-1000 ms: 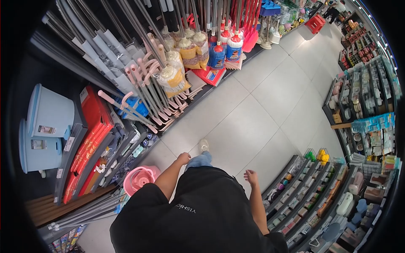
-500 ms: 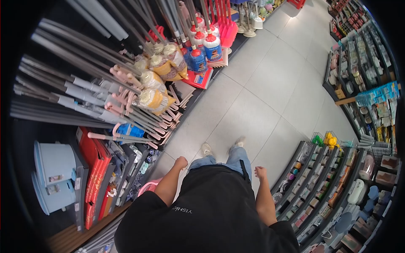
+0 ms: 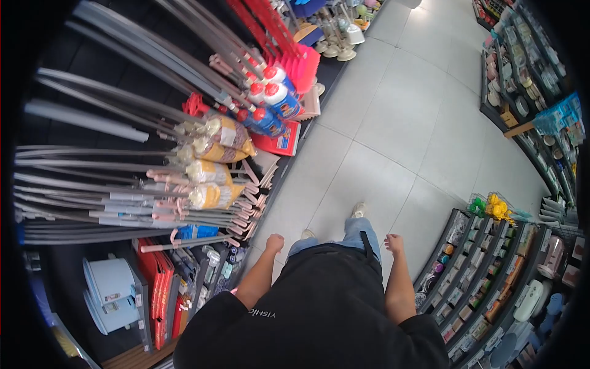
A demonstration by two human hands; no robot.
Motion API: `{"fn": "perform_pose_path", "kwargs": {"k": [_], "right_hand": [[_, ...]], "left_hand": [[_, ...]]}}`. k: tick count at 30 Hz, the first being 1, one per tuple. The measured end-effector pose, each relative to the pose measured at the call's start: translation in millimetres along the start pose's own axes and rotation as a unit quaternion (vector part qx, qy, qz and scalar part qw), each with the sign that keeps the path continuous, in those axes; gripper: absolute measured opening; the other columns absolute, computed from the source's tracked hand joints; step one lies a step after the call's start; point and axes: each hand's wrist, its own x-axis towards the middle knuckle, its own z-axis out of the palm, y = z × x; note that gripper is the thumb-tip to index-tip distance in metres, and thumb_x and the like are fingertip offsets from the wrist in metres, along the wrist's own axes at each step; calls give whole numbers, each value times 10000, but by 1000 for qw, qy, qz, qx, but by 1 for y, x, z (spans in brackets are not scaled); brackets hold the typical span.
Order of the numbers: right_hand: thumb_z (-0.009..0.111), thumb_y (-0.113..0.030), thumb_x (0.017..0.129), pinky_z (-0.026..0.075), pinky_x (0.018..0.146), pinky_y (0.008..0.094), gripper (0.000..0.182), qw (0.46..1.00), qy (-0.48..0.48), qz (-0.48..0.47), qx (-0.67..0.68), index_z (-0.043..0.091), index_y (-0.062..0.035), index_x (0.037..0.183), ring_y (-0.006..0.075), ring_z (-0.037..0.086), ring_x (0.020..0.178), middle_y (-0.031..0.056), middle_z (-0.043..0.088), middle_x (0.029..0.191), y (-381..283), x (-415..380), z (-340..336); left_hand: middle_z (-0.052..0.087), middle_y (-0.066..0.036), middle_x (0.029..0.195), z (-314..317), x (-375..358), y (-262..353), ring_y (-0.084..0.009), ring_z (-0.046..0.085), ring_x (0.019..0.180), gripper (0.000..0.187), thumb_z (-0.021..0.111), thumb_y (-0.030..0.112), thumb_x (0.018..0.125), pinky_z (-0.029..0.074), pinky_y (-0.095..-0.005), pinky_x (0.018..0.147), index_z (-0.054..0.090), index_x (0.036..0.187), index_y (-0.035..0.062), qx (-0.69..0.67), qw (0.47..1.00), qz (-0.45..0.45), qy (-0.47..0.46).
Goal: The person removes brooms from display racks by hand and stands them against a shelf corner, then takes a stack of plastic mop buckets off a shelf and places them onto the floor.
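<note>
My left hand [image 3: 275,243] hangs at my side over the tiled floor, its fingers curled in a loose fist with nothing visible in it. It is nearest the rack of mops and dustpans on the left. On my other side, my right hand [image 3: 394,242] is also curled and holds nothing I can see. A low shelf of small packaged goods [image 3: 476,270] stands to its right. Neither hand touches any goods. Below them show my jeans and light shoes [image 3: 359,210].
Grey floor tiles [image 3: 381,129] run ahead between shelves. Bagged mop heads [image 3: 212,184], red-capped bottles [image 3: 283,101] and pink dustpans [image 3: 301,67] line the left. Light blue boxes [image 3: 110,283] sit lower left. On the right are yellow items in a wire basket [image 3: 499,206] and a tall shelf [image 3: 522,67].
I have stepped forward along the aisle and my view has turned slightly. The left goods have shifted downward, and the right shelves rightward. Both hands stay curled at my sides.
</note>
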Motion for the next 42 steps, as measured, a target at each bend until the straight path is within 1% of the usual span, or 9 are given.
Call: {"fn": "perform_pose_path", "kwargs": {"k": [10,16,19,21,24,31,34,36,42], "right_hand": [[593,-216,833,485,477,291,285,995,29,-60,-78,659,36,950,164,603,546,111,665,720,-95,84,-63],[569,-228,862,493,512,332,282,995,-25,-19,-95,631,-5,1023,193,608,617,101,658,780,-113,109,-69],[565,-228,869,507,529,342,279,993,-37,-3,-108,635,-5,1022,201,619,635,105,665,794,-130,112,-64],[563,-224,873,517,544,350,279,990,-43,-1,-137,635,-1,1024,210,628,651,110,670,809,-140,119,-64],[563,-227,875,529,562,363,291,988,-30,8,-154,631,5,1038,222,639,668,115,676,826,-167,132,-72],[565,-249,870,528,615,384,315,996,24,23,-81,622,-2,1056,215,634,699,119,673,856,-290,151,-107],[562,-246,868,519,615,376,308,997,37,-2,-62,619,-10,1057,201,625,704,115,668,856,-335,177,-108],[565,-249,864,513,605,362,313,999,43,-14,-30,614,-12,1062,193,621,698,108,667,849,-375,184,-98],[567,-250,862,505,606,345,312,999,29,-38,-17,612,-19,1067,187,616,695,94,666,840,-456,211,-77]], "left_hand": [[666,-124,699,-14,7,150,-211,644,536,243,534,124,794,513,-332,567,654,983,29,-137,979,115,99],[658,-119,689,22,50,87,-223,653,583,170,615,151,771,510,-339,547,673,877,31,-113,993,-21,9],[645,-118,680,56,98,14,-246,646,579,117,649,119,756,507,-348,515,659,810,16,253,918,268,-144],[643,-123,724,52,64,65,-246,645,622,110,629,108,770,506,-369,488,651,796,4,-57,975,-150,-153],[639,-120,771,36,61,128,-243,637,619,116,615,105,778,508,-380,478,644,812,-2,-90,977,-164,-98],[652,-110,694,-28,210,269,-217,633,557,244,500,178,840,509,-355,487,636,711,21,93,971,83,-203],[619,-112,555,-67,278,353,-221,623,490,308,482,229,809,504,-377,520,644,626,42,-12,993,88,-73],[670,-165,746,-92,316,409,-274,671,726,256,492,222,810,511,-412,658,692,762,69,-14,990,134,37],[679,-170,873,-157,335,528,-312,663,809,241,567,210,794,512,-404,741,700,903,42,-71,975,206,41]]}}
